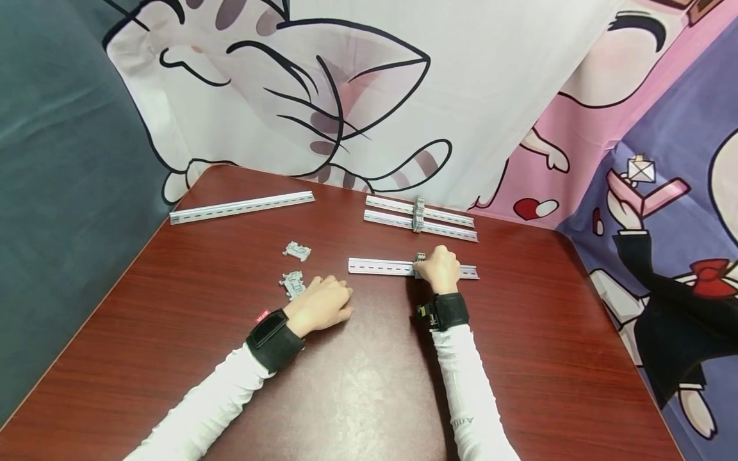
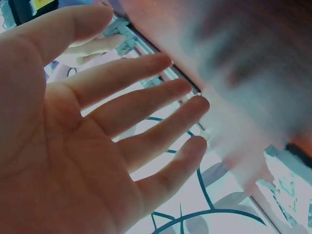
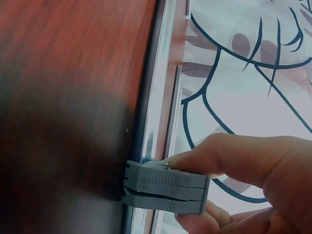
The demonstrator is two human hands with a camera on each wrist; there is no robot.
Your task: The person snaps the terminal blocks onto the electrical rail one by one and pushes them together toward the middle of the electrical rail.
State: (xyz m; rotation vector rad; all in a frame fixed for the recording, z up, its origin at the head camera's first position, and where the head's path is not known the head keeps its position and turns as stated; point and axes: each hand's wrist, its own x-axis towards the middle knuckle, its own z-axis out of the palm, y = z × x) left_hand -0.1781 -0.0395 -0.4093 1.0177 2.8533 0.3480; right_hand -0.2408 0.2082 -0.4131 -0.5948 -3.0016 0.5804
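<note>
My right hand (image 1: 441, 270) pinches a pair of grey DIN-rail terminal blocks (image 3: 168, 187) between thumb and fingers. These blocks sit across the nearest slotted metal rail (image 1: 377, 266), toward its right part; in the right wrist view a narrow gap shows between the two. My left hand (image 1: 324, 302) holds nothing, palm down over the table, and its fingers look spread and nearly straight in the left wrist view. Just beyond it lies a loose grey terminal block (image 1: 292, 283), partly overlapped by the hand in the head view. Another loose block (image 1: 297, 251) lies farther back.
Two parallel rails (image 1: 386, 219) lie behind the nearest one, with several grey blocks (image 1: 418, 214) mounted across them. A longer bare rail (image 1: 242, 207) rests at the back left. Printed cloth (image 1: 490, 77) hangs along the far edge of the brown table (image 1: 548, 358).
</note>
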